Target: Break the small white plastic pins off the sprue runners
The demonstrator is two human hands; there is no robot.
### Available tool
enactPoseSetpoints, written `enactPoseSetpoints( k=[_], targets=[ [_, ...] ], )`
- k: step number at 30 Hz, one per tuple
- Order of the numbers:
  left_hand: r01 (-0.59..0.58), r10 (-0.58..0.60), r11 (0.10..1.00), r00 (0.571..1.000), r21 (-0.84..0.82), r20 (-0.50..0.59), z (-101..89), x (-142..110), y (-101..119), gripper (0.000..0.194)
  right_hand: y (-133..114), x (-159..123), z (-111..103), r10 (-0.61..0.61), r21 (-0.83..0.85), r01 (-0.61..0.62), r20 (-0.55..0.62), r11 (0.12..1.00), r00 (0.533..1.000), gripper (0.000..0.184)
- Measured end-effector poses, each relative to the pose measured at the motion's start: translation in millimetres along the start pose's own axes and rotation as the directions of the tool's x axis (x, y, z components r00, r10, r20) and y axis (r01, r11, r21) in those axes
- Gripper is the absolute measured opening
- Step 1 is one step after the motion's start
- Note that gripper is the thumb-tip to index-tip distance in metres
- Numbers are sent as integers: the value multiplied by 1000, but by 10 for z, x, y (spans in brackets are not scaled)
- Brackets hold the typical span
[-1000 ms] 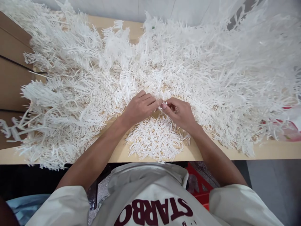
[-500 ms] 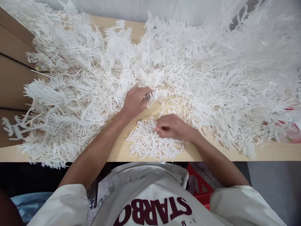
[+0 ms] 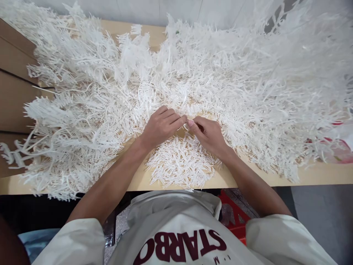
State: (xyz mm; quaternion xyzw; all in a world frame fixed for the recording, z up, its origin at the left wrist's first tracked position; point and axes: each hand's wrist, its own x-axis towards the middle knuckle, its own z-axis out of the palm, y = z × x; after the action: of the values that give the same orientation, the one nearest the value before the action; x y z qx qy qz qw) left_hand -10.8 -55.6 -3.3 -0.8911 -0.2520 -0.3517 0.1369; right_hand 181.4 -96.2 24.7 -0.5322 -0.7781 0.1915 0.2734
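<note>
Pinching small white plastic piece [image 3: 186,127], fingers of both left hand [image 3: 209,133] and right hand [image 3: 165,124] closed; loose stick-like bits [image 3: 180,162] on smooth bench [image 3: 317,176].

Place: you are at what looks like a small handwork workshop; whether it sits in a home or a factory, the view does not tell.
Work surface: your long, plain wood-toned tabletop [image 3: 325,176] runs from left to right like a bench.
Bulk material: tangled white plastic-looking strands [image 3: 82,117] cover most of it, with a small pile of loose white sticks [image 3: 182,162] at your near edge.
Storage: a brown cardboard box [image 3: 16,95] with dark bands stands at your left.
Surroundings: pale grey panels [image 3: 176,11] on the far side, grey floor [image 3: 325,217] near right.
</note>
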Motion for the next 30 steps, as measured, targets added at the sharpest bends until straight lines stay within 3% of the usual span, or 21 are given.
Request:
enactPoseSetpoints(
  k=[4, 9, 14, 19, 21, 24, 25, 27, 30],
  targets=[
    [82, -83, 994, 996, -79, -13, 46, -17, 3, 14, -44, -28, 21, -21, 58, 22, -20, 998, 1000, 34],
    [157, -156, 974, 988, -162, 22, 93, -59, -17, 15, -55, -85, 73, -220, 98, 211, 90, 973, 971, 27],
    [159, -158, 969, 987, -192, 20, 55, -30, 42, 11, -47, -89, 51, -332, 29, 331, 42, 943, 942, 27],
    [225, -224, 957, 974, -182, 23, 68, 17, 127, 16, -59, -91, 23, -342, 39, 342, -2, 939, 940, 29],
    [302, -298, 934, 953, -193, 49, 105, 2, 81, 18, -109, -142, 53, -437, 111, 436, -13, 893, 899, 29],
    [497, -493, 851, 867, -171, 68, 149, -44, -48, 16, -218, -242, 104, -640, 254, 616, 13, 745, 769, 25],
    [525, -523, 836, 850, -160, 60, 153, -58, -82, 16, -245, -262, 110, -655, 270, 625, 28, 732, 755, 22],
    [481, -481, 866, 876, -140, 31, 143, -70, -106, 18, -259, -258, 100, -583, 287, 564, -25, 774, 812, 14],
    [310, -313, 947, 949, -83, -25, 96, -55, -48, 21, -184, -163, 55, -269, 222, 282, -85, 933, 959, 7]
  ],
)
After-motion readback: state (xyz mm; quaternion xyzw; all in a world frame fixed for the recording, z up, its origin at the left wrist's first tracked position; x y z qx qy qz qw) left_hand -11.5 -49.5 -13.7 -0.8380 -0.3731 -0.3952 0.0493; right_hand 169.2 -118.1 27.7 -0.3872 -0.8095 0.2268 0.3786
